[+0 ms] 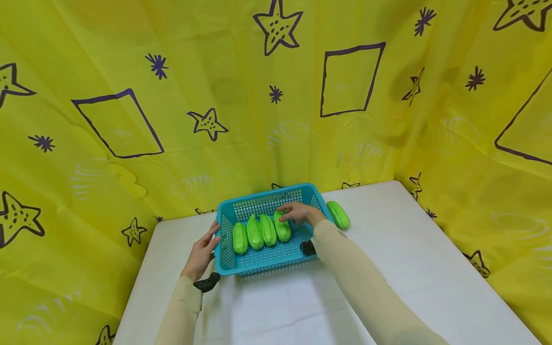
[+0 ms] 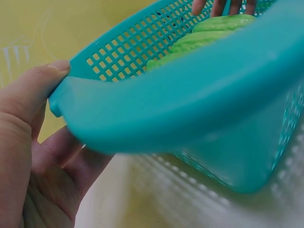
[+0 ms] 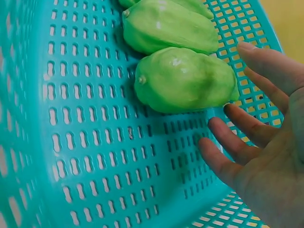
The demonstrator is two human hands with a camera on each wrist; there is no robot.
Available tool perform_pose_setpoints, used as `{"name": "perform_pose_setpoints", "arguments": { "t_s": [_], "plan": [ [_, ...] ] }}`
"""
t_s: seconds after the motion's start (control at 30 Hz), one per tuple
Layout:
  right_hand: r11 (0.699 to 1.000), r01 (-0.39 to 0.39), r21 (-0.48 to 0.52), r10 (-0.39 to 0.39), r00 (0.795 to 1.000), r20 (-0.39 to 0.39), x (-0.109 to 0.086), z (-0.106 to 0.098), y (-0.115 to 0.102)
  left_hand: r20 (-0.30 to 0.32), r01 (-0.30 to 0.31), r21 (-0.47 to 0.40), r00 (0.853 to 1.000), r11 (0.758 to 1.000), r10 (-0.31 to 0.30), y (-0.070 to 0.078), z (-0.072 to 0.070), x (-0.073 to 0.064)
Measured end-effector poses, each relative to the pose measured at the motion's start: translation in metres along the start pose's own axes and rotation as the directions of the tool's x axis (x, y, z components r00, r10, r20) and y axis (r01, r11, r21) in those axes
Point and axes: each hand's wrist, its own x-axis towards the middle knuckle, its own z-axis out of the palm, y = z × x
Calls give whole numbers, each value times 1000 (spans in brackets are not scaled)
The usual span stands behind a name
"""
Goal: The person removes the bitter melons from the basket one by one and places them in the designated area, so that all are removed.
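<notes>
A blue-green plastic basket (image 1: 267, 262) with perforated walls sits on the white table. Inside, several light-green, ridged, gourd-like vegetables lie side by side, the rightmost one (image 1: 282, 226) nearest my right hand (image 1: 298, 212). That hand reaches over the basket; in the right wrist view its fingers (image 3: 237, 147) are spread beside the end of this vegetable (image 3: 185, 80), with nothing held. My left hand (image 1: 200, 251) holds the basket's left end. In the left wrist view its thumb (image 2: 47, 76) lies at the rim (image 2: 166, 114) and the other fingers are below, partly hidden.
One more green vegetable (image 1: 338, 215) lies on the table (image 1: 414, 249) outside the basket, at its right. A yellow curtain (image 1: 241, 158) with drawn stars hangs behind the table and along both sides. Dark camera mounts (image 1: 207, 282) sit at the wrists.
</notes>
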Motion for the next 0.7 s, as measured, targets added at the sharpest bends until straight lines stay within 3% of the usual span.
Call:
{"name": "perform_pose_setpoints", "arguments": {
  "t_s": [0.23,0.7],
  "plan": [
    [998,-9,56,7,1000,29,0,7,0,1,-12,2,1000,1000,12,-1,0,0],
    [998,-52,39,49,995,91,0,15,-5,-6,-34,-4,999,999,34,-1,0,-1]
  ]
}}
